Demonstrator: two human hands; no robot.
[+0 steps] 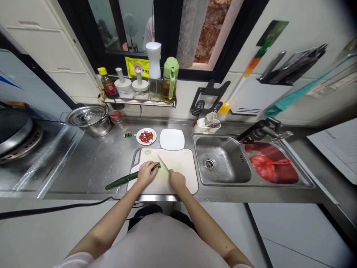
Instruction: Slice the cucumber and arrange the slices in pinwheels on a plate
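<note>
Cucumber [121, 181], count 1: lies slantwise, cut end on the board [184, 163], far end past the board's edge on the counter [80, 163]. Left hand [146, 174] closed over the cucumber near its cut end, hiding part of it. Right hand [176, 181] gripping 1 knife [164, 162], handle hidden by the fist, blade over the board just beside the cut end. Slices [147, 152]: 2 seen, overlapping, at the board's upper left. Plates: 2, behind the board; round plate [138, 138] holds chopped red bits [146, 137], too many to count; square plate [172, 139] beside it. Scraps [128, 134], green, several, left of the round plate. Shelf [139, 102] behind: 1 yellow-capped bottle [108, 83], 2 white-lidded jars [124, 88] with pale contents, 1 white-topped bottle [154, 67], 1 green-lidded jug [169, 80] of amber liquid. Lidded pot [97, 126], 1, left rear; contents hidden. Sink [223, 183], right of board: 2 basins, the right one containing a red bag [263, 167]; dark faucet [258, 130] partly overhangs it.
</note>
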